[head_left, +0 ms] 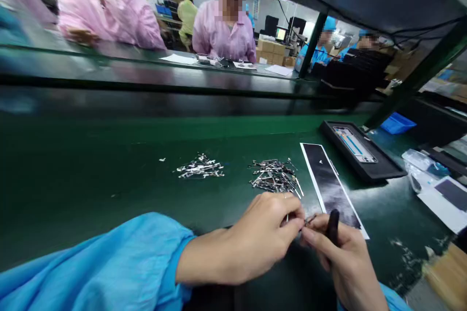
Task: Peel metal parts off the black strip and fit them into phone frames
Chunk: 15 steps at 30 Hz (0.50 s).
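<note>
My left hand (260,233) comes in from the lower left in a blue sleeve, its thumb and fingers pinched on a small part between the hands. Close against it, my right hand (343,252) has its fingers closed round a dark-handled tool (332,227), and its thumb and fingertip meet at the same small part (309,220). Just beyond the hands lies a pile of small metal parts (273,175). A second, smaller pile (201,167) is farther left. The fingers hide most of the small part.
A dark sheet with white edges (330,184) lies right of the piles. Behind it sits a black tray (383,167) with a phone-like frame (354,146). Farther right are a blue bin (397,123) and a plastic bag (425,167). People in pink (224,34) sit across the bench.
</note>
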Each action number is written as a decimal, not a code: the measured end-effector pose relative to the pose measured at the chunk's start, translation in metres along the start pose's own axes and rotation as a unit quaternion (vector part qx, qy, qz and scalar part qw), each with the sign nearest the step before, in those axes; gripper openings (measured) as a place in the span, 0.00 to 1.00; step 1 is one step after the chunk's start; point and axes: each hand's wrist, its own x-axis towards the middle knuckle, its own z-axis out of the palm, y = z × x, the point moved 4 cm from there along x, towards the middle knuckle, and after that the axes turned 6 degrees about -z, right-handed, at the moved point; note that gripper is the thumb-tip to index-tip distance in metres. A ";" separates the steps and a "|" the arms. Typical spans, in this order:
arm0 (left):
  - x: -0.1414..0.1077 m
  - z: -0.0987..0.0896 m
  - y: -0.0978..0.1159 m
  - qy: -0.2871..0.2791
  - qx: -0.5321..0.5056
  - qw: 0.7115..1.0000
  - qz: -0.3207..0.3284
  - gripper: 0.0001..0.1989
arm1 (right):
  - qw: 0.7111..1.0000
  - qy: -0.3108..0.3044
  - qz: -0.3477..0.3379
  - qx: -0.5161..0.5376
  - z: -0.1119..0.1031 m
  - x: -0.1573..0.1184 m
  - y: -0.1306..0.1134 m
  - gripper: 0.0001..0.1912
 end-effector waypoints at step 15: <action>0.003 0.000 -0.010 -0.017 -0.090 0.993 -0.071 0.07 | 0.952 0.072 -0.236 -0.183 0.001 -0.006 -0.010 0.08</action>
